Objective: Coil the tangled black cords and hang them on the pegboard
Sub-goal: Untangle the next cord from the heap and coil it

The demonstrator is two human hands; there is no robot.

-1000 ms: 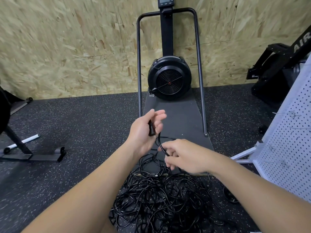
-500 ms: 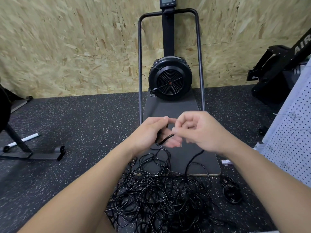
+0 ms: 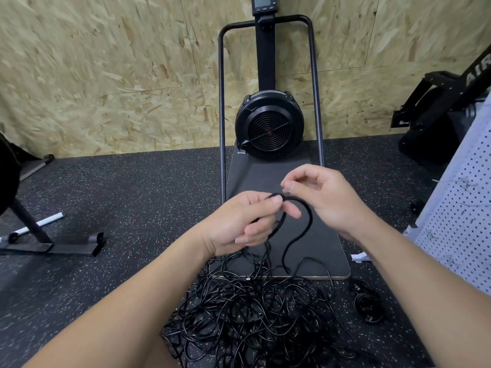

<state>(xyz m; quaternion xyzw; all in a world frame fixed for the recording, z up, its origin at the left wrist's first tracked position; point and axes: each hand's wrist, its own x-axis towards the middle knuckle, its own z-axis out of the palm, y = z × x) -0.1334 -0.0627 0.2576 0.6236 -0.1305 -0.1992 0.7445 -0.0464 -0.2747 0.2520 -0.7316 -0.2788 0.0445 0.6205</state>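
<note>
Black cord (image 3: 297, 224) pinched in left hand (image 3: 239, 224); right hand (image 3: 326, 197), seemingly pinching too, should lay even loops, drawing slack gently

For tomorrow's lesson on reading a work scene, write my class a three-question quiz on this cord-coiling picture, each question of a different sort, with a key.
1. True or false: the left hand grips a loop of black cord.
2. Where is the pegboard? A) left edge B) right edge C) behind the fan machine
3. Fill in: the tangled cord pile lies on the ___, partly over the machine's platform.

Key
1. True.
2. B.
3. Floor. The right hand, fingers curled, is at the top of the loop; whether it pinches the cord is unclear.
</note>
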